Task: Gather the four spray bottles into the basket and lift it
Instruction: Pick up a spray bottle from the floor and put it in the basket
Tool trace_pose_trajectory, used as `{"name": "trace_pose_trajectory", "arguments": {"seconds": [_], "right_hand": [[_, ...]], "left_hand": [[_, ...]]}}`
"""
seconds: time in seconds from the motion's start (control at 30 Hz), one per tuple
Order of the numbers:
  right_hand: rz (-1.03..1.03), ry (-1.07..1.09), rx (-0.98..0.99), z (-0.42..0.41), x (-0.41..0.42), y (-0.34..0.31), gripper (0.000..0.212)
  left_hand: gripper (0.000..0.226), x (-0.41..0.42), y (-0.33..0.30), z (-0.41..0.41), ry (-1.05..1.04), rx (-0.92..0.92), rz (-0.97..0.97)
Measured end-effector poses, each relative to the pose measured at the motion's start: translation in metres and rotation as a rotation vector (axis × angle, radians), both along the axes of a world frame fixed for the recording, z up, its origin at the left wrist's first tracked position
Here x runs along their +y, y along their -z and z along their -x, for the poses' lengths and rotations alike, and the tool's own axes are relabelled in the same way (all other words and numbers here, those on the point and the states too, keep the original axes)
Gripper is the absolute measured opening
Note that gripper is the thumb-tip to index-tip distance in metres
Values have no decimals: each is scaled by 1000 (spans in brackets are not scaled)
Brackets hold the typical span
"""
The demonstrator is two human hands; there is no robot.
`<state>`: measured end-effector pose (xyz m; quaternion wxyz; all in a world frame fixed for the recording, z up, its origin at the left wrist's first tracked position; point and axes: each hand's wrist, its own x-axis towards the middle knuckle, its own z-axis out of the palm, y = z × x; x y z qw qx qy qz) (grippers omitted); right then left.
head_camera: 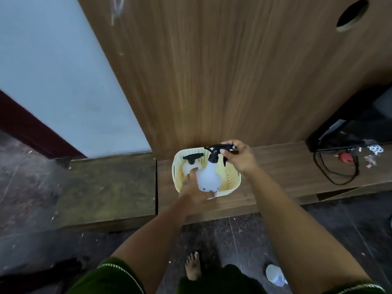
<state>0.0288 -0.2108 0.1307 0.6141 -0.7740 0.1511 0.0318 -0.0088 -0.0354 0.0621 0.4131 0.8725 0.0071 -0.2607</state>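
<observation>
A cream plastic basket (232, 177) stands on a low wooden ledge against a wood panel. Above it, a white spray bottle (207, 177) with a black trigger head is held in both hands. My right hand (237, 157) grips the black nozzle at the top. My left hand (194, 186) supports the bottle's rounded body from below and the left. A second spray bottle (191, 161) lies inside the basket at its left side, mostly hidden. Another white bottle (275, 274) stands on the floor at the lower right, beside my right arm.
The wooden ledge (275, 166) runs right toward a black box (350, 132) with a looped black cable (337, 168) and a red plug. A darker worn block (106, 187) adjoins the ledge on the left. My bare foot (193, 266) rests on the dark floor.
</observation>
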Motion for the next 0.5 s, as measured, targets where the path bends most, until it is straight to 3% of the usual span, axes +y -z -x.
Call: {"name": "trace_pose_trajectory", "arguments": {"seconds": [0.1, 0.2, 0.33, 0.5], "right_hand": [[157, -45, -34, -16, -15, 1, 16], [170, -79, -24, -26, -26, 10, 17], [204, -112, -15, -39, -37, 29, 16], [314, -111, -7, -50, -39, 62, 20]], "left_hand": [[100, -19, 13, -27, 31, -33, -14], [110, -36, 27, -36, -75, -55, -64], [106, -53, 51, -50, -133, -46, -62], [85, -66, 77, -73, -350, 155, 122]]}}
